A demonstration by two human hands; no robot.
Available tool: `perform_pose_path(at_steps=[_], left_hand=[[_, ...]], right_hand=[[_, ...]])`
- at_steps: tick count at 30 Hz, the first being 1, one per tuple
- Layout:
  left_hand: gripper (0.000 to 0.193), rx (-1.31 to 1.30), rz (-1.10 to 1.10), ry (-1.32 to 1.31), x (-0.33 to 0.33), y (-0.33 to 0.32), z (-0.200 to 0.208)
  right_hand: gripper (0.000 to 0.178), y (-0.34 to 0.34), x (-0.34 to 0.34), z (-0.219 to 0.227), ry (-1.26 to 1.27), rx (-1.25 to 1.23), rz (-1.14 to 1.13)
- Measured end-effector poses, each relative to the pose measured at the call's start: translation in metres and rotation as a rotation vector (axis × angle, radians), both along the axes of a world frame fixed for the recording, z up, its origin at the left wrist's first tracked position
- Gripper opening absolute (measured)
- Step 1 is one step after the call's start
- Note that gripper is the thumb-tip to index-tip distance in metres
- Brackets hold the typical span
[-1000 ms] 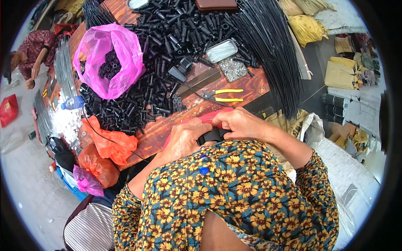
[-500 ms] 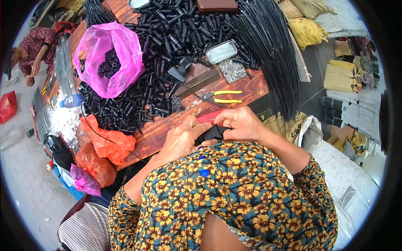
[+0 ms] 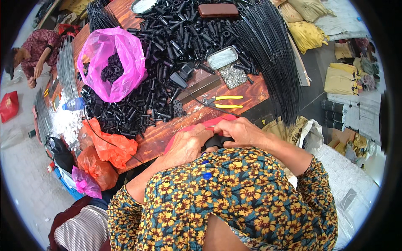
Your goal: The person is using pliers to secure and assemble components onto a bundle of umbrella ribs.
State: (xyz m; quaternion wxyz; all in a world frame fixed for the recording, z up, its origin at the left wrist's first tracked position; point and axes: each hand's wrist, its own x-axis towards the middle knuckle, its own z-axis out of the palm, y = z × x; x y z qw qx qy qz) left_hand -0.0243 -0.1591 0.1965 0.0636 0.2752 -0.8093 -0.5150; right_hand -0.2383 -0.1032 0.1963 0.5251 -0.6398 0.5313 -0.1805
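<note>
Close to my body, at the near edge of the table, my left hand and my right hand are closed around a small black part. Its exact kind is mostly hidden by my fingers. A thin, pale metal piece shows between the fingertips. Red material lies just beyond and under my hands. Ahead of the right hand are yellow-handled pliers on the wooden table. A large heap of black plastic tubular fittings spreads past them.
A pink plastic bag holds black ringed parts. Small tins of metal bits and pins sit right of centre. Long black rods lie at the right. Orange bags hang at the left edge. Another person is far left.
My view has shifted slightly, so the table sits lower. Both hands remain together on the black part, with the fingers repositioned and more of the red material showing.
</note>
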Motion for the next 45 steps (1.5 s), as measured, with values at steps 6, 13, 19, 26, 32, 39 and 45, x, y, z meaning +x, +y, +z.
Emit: perform_pose_path(at_steps=[6, 13, 19, 26, 32, 39, 45], left_hand=[[0.032, 0.125, -0.028, 0.117, 0.001, -0.006, 0.003], [0.036, -0.043, -0.007, -0.010, 0.002, 0.001, 0.009], [0.039, 0.332, 0.225, 0.128, 0.001, 0.005, -0.012], [0.036, 0.681, 1.085, 0.497, 0.040, -0.031, 0.007], [0.051, 0.611, 0.979, 1.149, 0.170, -0.031, 0.030], [0.055, 0.383, 0.858, 1.233, 0.183, -0.013, 0.081], [0.054, 0.233, 0.731, 1.273, 0.193, -0.013, 0.123]], right_hand=[[0.036, -0.003, -0.006, 0.010, 0.050, 0.026, 0.218], [0.035, 0.021, -0.004, -0.011, 0.043, -0.302, 0.010], [0.035, 0.012, -0.009, -0.001, -0.177, 0.189, -0.124], [0.049, 0.019, -0.043, 0.030, -0.704, 0.568, -0.564], [0.046, 0.046, -0.095, 0.042, -0.502, 0.604, -0.228], [0.043, 0.030, -0.081, 0.036, -0.254, 0.806, -0.048], [0.042, 0.004, -0.069, 0.052, -0.145, 0.748, 0.141]])
